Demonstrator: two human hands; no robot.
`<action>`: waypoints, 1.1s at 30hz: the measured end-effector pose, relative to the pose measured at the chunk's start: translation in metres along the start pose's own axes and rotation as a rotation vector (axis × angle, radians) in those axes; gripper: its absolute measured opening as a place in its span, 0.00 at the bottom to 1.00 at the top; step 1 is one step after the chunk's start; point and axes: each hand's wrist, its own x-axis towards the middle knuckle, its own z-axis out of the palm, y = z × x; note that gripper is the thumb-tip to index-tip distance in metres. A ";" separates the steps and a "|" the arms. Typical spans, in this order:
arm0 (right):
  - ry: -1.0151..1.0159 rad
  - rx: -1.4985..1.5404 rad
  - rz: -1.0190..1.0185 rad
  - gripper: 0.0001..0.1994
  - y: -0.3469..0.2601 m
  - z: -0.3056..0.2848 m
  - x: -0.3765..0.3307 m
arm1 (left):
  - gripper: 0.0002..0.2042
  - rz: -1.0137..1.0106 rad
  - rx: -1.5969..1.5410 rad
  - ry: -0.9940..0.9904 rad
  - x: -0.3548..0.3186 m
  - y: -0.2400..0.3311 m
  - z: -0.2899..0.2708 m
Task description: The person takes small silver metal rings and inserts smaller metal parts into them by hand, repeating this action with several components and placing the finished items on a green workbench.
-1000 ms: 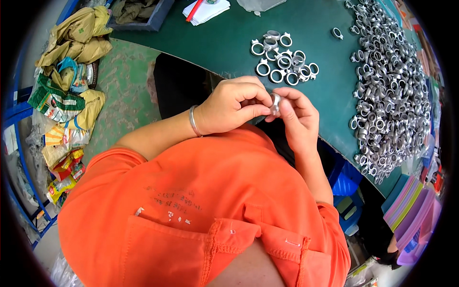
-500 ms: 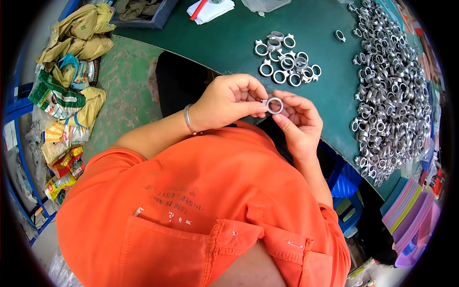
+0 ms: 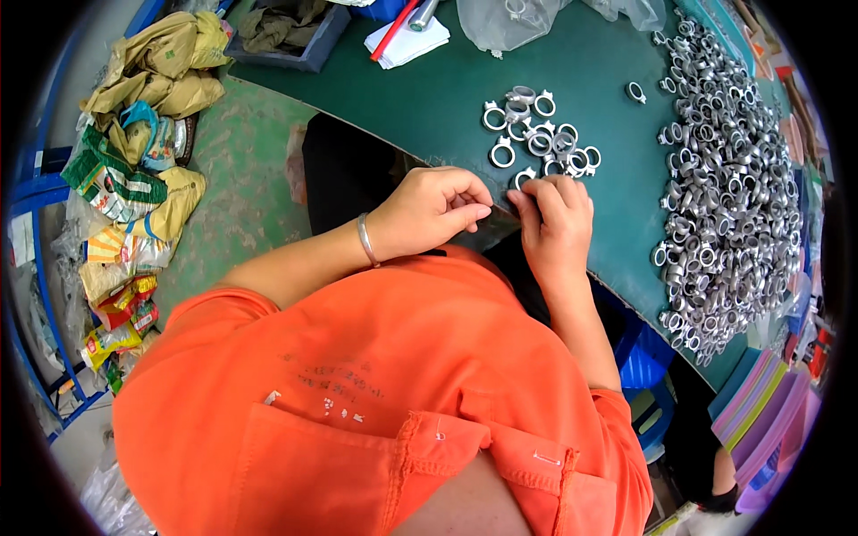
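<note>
Fingers of our left hand curl loosely inward, thumb against forefinger at the near edge of the dark green table top; whether they pinch anything we cannot tell. Our right hand bends its fingertips down onto the same edge, just beside the nearest piece of a small cluster of silver metal rings with little lugs, which lies on the table just beyond both hands. What the right fingers grip, if anything, stays hidden from us. A thin silver bangle circles our left wrist.

Far to the right, a large heap of the same silver rings spreads along the table. At the far edge sit a folded white cloth with a red stick on it and a clear plastic bag. On the worn green floor to the left, crumpled yellow and green bags and wrappers pile against a blue metal rack.
</note>
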 end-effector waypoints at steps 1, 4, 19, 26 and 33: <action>-0.013 0.113 0.022 0.06 -0.001 -0.004 -0.001 | 0.05 0.003 0.002 0.002 0.001 0.001 0.000; -0.033 0.543 0.170 0.07 -0.005 -0.009 -0.010 | 0.04 -0.067 -0.218 -0.014 0.005 0.002 0.004; -0.127 1.484 0.516 0.09 -0.012 -0.010 -0.018 | 0.04 0.481 0.184 -0.025 0.000 0.006 -0.003; -0.204 0.620 0.014 0.11 -0.015 -0.013 -0.008 | 0.05 0.228 -0.086 0.217 -0.006 -0.015 -0.009; -0.086 -0.003 -0.077 0.10 -0.011 0.011 0.019 | 0.05 0.182 -0.093 0.200 -0.002 -0.016 -0.003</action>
